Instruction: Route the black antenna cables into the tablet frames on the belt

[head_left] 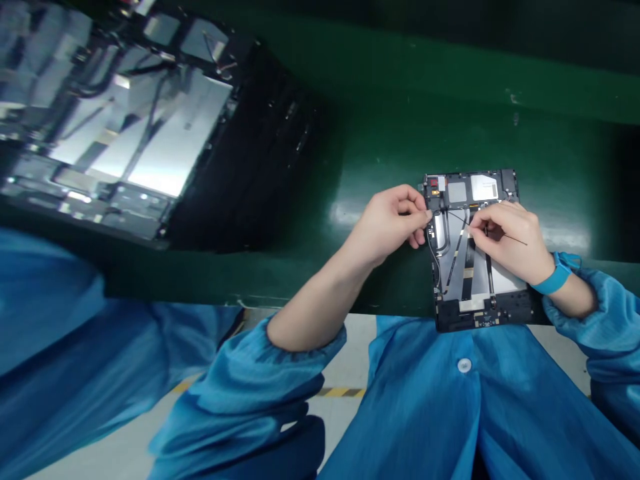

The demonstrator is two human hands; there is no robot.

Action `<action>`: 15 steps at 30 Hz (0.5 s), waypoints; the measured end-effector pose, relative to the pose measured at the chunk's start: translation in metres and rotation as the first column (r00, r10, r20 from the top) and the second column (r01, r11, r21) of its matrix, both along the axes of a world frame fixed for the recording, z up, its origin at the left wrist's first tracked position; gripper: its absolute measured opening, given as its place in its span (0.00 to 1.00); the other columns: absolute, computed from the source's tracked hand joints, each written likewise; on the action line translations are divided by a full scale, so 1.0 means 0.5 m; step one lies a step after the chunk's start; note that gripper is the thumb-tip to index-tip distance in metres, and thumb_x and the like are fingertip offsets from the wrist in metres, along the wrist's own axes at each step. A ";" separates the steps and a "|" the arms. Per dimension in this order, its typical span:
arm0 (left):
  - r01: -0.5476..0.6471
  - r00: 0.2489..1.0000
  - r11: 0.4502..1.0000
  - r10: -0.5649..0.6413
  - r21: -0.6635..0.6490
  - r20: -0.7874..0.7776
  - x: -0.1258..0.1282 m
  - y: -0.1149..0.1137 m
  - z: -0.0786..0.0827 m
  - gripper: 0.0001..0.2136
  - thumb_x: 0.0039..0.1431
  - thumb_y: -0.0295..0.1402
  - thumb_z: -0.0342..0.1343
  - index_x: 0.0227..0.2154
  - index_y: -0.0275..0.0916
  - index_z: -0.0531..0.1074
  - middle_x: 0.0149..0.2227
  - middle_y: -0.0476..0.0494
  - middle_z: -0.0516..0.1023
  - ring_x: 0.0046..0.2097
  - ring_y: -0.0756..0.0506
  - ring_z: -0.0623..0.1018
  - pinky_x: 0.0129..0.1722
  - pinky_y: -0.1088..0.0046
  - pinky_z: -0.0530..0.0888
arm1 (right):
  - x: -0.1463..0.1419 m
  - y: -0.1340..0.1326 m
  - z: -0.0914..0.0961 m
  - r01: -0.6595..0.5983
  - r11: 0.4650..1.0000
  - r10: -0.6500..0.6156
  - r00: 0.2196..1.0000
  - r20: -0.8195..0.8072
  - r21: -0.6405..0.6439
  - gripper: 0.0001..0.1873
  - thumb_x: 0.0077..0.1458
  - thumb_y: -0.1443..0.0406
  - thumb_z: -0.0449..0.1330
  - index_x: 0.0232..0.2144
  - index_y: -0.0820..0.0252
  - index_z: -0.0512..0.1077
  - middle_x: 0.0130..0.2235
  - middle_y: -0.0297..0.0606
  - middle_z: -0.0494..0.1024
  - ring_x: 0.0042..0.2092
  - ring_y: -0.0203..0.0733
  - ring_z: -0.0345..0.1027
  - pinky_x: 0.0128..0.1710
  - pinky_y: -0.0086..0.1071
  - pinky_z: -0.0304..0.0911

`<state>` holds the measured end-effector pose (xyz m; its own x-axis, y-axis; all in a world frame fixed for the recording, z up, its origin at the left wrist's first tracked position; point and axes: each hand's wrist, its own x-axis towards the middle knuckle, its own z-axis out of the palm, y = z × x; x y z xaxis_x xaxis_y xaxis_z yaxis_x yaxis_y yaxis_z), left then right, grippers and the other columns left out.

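An opened tablet chassis lies on the green bench near its front edge, with its battery, boards and thin black cables showing. My left hand is closed in a pinch at the chassis's upper left edge, fingertips on a black cable there. My right hand rests on the upper right of the chassis, fingers pinched on a thin black wire or tool that slants across the hand. A blue band sits on my right wrist.
A stack of similar opened tablet chassis stands at the upper left, large and blurred. The green bench runs behind the work. Blue smock sleeves and lap fill the bottom, with grey floor and a yellow-black stripe below.
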<state>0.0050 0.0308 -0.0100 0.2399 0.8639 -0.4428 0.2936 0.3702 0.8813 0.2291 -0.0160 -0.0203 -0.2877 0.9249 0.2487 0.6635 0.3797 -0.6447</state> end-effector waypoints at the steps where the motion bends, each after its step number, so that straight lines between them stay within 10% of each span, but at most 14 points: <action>1: 0.041 0.997 0.999 -0.040 0.023 -0.063 -0.002 0.004 0.006 0.05 0.55 0.27 0.60 0.29 0.41 0.68 0.19 0.53 0.72 0.20 0.50 0.73 0.23 0.73 0.71 | 0.001 0.000 0.001 -0.005 1.000 0.005 1.000 -0.013 0.002 0.07 0.58 0.71 0.60 0.30 0.54 0.74 0.30 0.31 0.79 0.33 0.40 0.70 0.41 0.36 0.63; 8: 0.561 0.694 0.780 -0.262 0.276 -0.670 0.003 0.072 0.061 0.06 0.55 0.32 0.61 0.25 0.39 0.77 0.26 0.47 0.78 0.38 0.43 0.80 0.45 0.68 0.71 | 0.006 0.003 0.004 -0.010 1.000 0.011 0.997 -0.075 0.018 0.07 0.55 0.72 0.59 0.30 0.54 0.72 0.30 0.30 0.78 0.33 0.39 0.70 0.38 0.34 0.66; 15: 0.733 0.543 0.652 -0.387 0.195 -0.746 0.037 0.119 0.061 0.03 0.52 0.26 0.61 0.25 0.38 0.78 0.22 0.45 0.69 0.45 0.33 0.80 0.51 0.62 0.71 | 0.007 0.004 -0.001 -0.017 0.999 0.020 0.995 -0.093 0.036 0.07 0.55 0.71 0.58 0.29 0.54 0.72 0.29 0.31 0.78 0.32 0.39 0.69 0.38 0.35 0.66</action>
